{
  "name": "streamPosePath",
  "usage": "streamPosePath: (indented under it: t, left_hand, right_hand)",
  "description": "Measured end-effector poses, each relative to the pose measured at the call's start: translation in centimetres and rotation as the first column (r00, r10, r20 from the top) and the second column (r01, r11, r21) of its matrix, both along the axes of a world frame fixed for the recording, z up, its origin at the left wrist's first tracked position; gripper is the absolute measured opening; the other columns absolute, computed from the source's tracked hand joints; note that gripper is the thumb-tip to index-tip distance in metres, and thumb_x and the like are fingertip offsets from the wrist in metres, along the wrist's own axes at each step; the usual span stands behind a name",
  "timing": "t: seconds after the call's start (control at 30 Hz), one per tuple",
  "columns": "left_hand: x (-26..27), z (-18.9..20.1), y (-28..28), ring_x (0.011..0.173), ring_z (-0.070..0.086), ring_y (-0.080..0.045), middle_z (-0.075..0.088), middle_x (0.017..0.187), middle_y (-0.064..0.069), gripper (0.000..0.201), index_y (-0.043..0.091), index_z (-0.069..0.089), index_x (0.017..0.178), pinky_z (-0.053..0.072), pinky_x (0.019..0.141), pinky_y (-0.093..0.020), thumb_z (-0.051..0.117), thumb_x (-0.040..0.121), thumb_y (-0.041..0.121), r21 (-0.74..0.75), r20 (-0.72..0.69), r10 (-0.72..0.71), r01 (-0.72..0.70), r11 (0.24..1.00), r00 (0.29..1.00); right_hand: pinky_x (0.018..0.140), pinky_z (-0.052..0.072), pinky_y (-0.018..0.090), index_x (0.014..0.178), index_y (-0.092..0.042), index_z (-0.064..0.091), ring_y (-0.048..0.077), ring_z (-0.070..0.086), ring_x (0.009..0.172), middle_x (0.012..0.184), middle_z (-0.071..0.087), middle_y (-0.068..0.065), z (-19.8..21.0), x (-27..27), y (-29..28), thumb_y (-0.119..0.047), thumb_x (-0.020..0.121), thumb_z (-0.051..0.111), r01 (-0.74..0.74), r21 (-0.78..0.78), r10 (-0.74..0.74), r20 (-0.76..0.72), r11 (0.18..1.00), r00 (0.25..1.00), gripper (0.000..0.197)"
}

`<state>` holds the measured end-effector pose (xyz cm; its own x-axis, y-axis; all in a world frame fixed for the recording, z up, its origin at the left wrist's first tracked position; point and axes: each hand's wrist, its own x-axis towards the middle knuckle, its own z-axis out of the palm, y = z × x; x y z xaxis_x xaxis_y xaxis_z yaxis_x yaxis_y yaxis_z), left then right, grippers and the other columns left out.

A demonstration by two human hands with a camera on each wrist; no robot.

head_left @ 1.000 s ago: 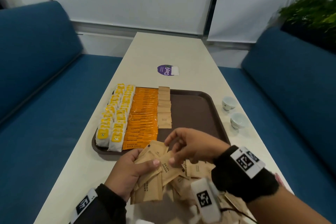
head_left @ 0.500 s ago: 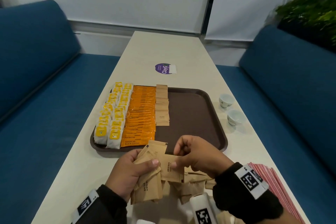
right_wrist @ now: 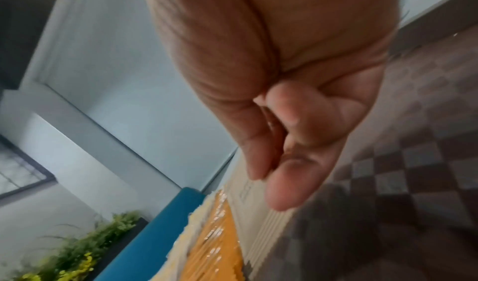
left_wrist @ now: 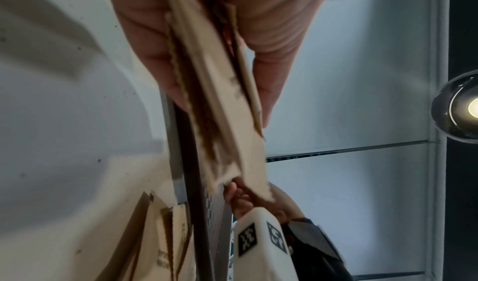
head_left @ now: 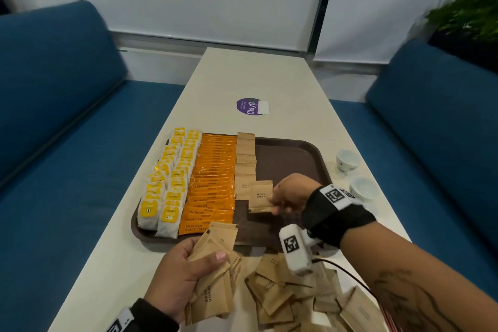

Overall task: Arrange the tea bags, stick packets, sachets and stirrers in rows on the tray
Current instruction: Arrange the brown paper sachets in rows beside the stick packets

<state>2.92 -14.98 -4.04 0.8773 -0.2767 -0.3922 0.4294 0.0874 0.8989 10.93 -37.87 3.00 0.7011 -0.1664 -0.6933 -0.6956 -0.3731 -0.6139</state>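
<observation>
Your head camera looks forward and down along the table (head_left: pixel 283 75) from its near end, taking in the whole tray (head_left: pixel 285 159) and both hands. Your left wrist camera sits very close behind the left hand (left_wrist: pixel 207 29), facing along the fingers toward the tray's near edge. Your right wrist camera, just as close, looks past the right hand (right_wrist: pixel 297 111) across the tray's floor. All three views share the tray.
</observation>
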Motion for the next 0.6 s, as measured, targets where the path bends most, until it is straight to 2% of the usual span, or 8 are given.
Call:
streamPosePath:
  t: [0.07, 0.17, 0.33, 0.43, 0.53, 0.6]
  left_hand:
    - [0.1, -0.1, -0.1, 0.088, 0.067, -0.036, 0.074, 0.090, -0.012, 0.102, 0.011, 0.065, 0.102, 0.053, 0.078, -0.047, 0.091, 0.008, 0.041, -0.011, -0.012, -0.005, 0.005, 1.000, 1.000]
    - [0.2, -0.2, 0.0, 0.084, 0.068, -0.034, 0.074, 0.088, -0.012, 0.109, 0.010, 0.065, 0.101, 0.052, 0.070, -0.040, 0.090, 0.001, 0.046, -0.017, -0.017, 0.013, -0.013, 1.000, 1.000]
    - [0.3, -0.2, 0.1, 0.080, 0.069, -0.031, 0.074, 0.087, -0.011, 0.111, 0.010, 0.065, 0.102, 0.052, 0.066, -0.037, 0.090, 0.000, 0.047, -0.014, -0.026, 0.025, -0.025, 1.000, 0.999]
    - [0.3, -0.2, 0.1, 0.083, 0.069, -0.032, 0.074, 0.087, -0.011, 0.112, 0.011, 0.065, 0.102, 0.052, 0.066, -0.037, 0.090, -0.001, 0.047, -0.006, -0.030, 0.030, -0.030, 1.000, 0.999]
    - [0.4, 0.1, 0.0, 0.080, 0.069, -0.030, 0.074, 0.085, -0.010, 0.101, 0.011, 0.065, 0.101, 0.052, 0.064, -0.036, 0.091, 0.006, 0.038, -0.001, -0.018, 0.027, -0.027, 1.000, 0.999]
    - [0.3, 0.4, 0.0, 0.079, 0.069, -0.029, 0.074, 0.083, -0.008, 0.084, 0.011, 0.065, 0.101, 0.051, 0.063, -0.035, 0.086, 0.022, 0.030, -0.011, -0.013, 0.041, -0.041, 0.999, 0.999]
  right_hand:
    - [0.047, 0.036, 0.016, 0.107, -0.002, 0.058, 0.009, 0.054, 0.053, 0.076, 0.065, 0.008, -0.7, 1.5, 0.2, -0.012, 0.093, 0.056, -0.025, -0.009, 0.025, -0.058, 1.000, 0.998, 0.017]
    - [0.039, 0.036, 0.013, 0.103, -0.005, 0.055, 0.004, 0.054, 0.040, 0.073, 0.063, 0.005, -1.4, 3.1, 0.9, -0.015, 0.096, 0.053, -0.051, -0.028, 0.048, -0.101, 0.998, 0.994, 0.013]
    - [0.045, 0.038, 0.015, 0.098, -0.007, 0.057, 0.007, 0.053, 0.056, 0.077, 0.064, 0.006, -2.7, 4.7, 1.4, -0.018, 0.096, 0.053, -0.056, -0.012, 0.053, -0.176, 0.998, 0.983, 0.011]
    - [0.039, 0.038, 0.015, 0.100, -0.008, 0.058, 0.007, 0.054, 0.059, 0.074, 0.060, 0.003, -2.7, 4.8, 2.1, -0.022, 0.097, 0.051, -0.078, -0.040, 0.069, -0.196, 0.996, 0.978, 0.016]
    - [0.040, 0.038, 0.019, 0.113, -0.009, 0.055, 0.007, 0.054, 0.056, 0.073, 0.057, 0.000, -2.4, 4.8, 2.5, -0.028, 0.097, 0.051, -0.154, -0.145, 0.126, -0.187, 0.977, 0.974, 0.025]
    - [0.039, 0.039, 0.018, 0.110, -0.009, 0.055, 0.007, 0.049, 0.053, 0.070, 0.053, 0.001, -1.6, 4.3, 2.4, -0.030, 0.097, 0.051, -0.184, -0.189, 0.153, -0.169, 0.965, 0.974, 0.026]
